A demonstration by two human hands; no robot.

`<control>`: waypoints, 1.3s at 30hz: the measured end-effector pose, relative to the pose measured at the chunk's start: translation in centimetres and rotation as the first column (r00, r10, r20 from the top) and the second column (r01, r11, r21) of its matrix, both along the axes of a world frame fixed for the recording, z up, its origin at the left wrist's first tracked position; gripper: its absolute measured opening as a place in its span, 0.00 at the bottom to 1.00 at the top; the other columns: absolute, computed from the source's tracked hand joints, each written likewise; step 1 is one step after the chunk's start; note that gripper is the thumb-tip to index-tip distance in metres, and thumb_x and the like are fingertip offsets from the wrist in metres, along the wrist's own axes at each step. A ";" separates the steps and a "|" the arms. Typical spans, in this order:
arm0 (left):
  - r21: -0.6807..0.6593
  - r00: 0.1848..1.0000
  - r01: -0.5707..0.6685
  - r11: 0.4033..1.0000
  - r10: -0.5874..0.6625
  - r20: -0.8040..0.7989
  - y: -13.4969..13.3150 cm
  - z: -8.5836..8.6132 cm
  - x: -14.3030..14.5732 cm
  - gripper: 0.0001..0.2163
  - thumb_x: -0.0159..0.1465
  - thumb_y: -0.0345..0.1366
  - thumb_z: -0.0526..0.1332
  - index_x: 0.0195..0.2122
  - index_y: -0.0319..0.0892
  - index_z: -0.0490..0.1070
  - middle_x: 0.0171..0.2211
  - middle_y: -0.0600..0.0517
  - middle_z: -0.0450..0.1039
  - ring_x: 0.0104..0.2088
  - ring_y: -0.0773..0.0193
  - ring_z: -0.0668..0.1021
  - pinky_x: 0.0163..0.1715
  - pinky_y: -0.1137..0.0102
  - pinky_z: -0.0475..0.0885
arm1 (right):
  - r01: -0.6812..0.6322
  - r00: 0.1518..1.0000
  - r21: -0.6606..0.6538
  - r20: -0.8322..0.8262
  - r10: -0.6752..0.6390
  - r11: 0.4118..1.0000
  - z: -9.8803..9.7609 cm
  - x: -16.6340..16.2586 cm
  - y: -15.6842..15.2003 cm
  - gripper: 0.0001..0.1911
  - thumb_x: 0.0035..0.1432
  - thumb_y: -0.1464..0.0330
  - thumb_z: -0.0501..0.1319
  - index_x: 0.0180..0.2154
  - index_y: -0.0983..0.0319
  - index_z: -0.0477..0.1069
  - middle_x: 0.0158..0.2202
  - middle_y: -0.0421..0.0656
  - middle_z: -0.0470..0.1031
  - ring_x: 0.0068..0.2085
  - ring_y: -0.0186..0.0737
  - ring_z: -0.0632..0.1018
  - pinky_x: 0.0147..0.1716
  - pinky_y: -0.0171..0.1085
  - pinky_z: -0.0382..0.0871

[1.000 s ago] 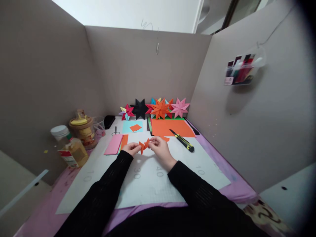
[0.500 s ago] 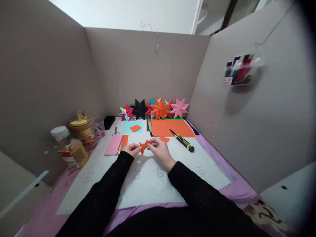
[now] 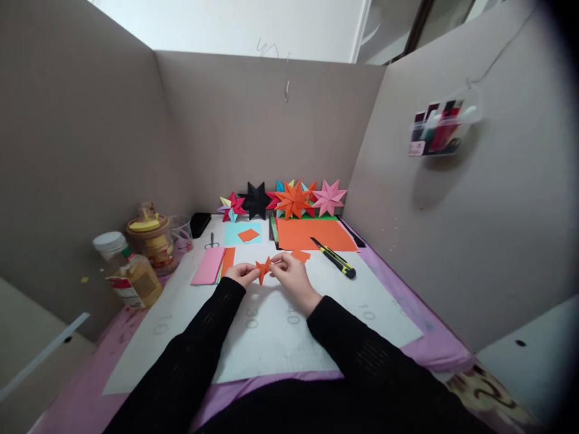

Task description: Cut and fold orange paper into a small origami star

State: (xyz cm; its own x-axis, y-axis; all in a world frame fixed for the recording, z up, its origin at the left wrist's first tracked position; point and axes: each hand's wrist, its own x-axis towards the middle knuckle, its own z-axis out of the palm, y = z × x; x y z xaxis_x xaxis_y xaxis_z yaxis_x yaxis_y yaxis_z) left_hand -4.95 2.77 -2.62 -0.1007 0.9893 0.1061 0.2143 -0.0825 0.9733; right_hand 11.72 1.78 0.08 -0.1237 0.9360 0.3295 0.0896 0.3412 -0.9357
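My left hand (image 3: 241, 273) and my right hand (image 3: 291, 274) meet over the white cutting mat (image 3: 271, 325), both pinched on a small folded orange paper piece (image 3: 263, 267) with pointed tips. The left fingers grip its left side, the right fingers its right side. A small loose orange scrap (image 3: 301, 255) lies just beyond my right hand. A stack of pink and orange paper (image 3: 211, 265) sits to the left of my left hand.
A yellow-black utility knife (image 3: 333, 257) lies right of the hands beside a large orange sheet (image 3: 313, 234). Several folded paper stars (image 3: 294, 199) line the back wall. Scissors (image 3: 211, 241), a cup, a jar (image 3: 152, 240) and a bottle (image 3: 129, 271) stand at left. Grey partitions enclose three sides.
My hands have drawn closer together, pushing the two orange pointed parts into one another. Everything else has stayed in place.
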 end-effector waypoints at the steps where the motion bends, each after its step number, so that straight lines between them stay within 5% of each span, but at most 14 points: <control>1: 0.001 1.000 -0.001 1.000 0.001 0.002 0.0 -0.1 0.0 0.14 0.44 0.45 0.65 0.24 0.38 0.74 0.22 0.49 0.75 0.24 0.64 0.74 0.26 0.71 0.66 | 0.009 1.000 -0.004 -0.006 -0.010 1.000 0.0 0.0 0.0 0.08 0.50 0.64 0.58 0.33 0.62 0.66 0.23 0.39 0.73 0.28 0.40 0.77 0.29 0.36 0.68; 23: -0.031 0.998 -0.021 0.999 0.023 0.058 -0.2 0.0 0.2 0.13 0.41 0.41 0.68 0.22 0.39 0.69 0.19 0.52 0.73 0.21 0.67 0.73 0.24 0.73 0.66 | -0.053 0.998 -0.035 -0.036 0.051 0.998 0.1 -0.4 -0.4 0.10 0.50 0.62 0.59 0.32 0.62 0.67 0.25 0.41 0.74 0.28 0.39 0.77 0.28 0.35 0.69; 39: 0.079 0.999 -0.045 0.996 0.045 0.003 -0.4 0.4 0.4 0.14 0.45 0.45 0.64 0.21 0.41 0.64 0.16 0.55 0.68 0.19 0.68 0.70 0.21 0.73 0.63 | -0.094 0.995 -0.012 -0.028 0.094 0.995 0.1 -0.5 -0.4 0.09 0.48 0.68 0.58 0.34 0.62 0.67 0.24 0.39 0.73 0.28 0.36 0.75 0.28 0.34 0.67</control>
